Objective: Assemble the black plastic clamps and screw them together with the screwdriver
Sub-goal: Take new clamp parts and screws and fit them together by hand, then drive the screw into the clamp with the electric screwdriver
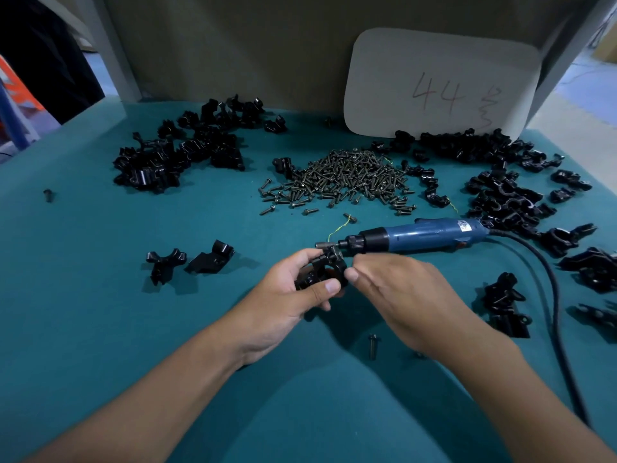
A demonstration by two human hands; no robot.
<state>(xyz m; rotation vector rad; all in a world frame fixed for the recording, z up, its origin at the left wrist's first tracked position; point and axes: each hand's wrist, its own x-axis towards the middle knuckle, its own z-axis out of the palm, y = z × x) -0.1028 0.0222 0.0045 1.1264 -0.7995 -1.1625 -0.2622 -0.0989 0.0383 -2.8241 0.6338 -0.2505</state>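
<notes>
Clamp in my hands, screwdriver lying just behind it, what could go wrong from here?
The clamp is held only by the left hand above the table, so its halves might shift while the right hand sets the screw. The screwdriver lies unheld; reaching for it may snag its cord. A loose screw near the wrists could get knocked away.

Both forearms extended, left hand (293, 295) curled in a grip, right hand (400, 295) fingers (352, 274) pinching.
</notes>
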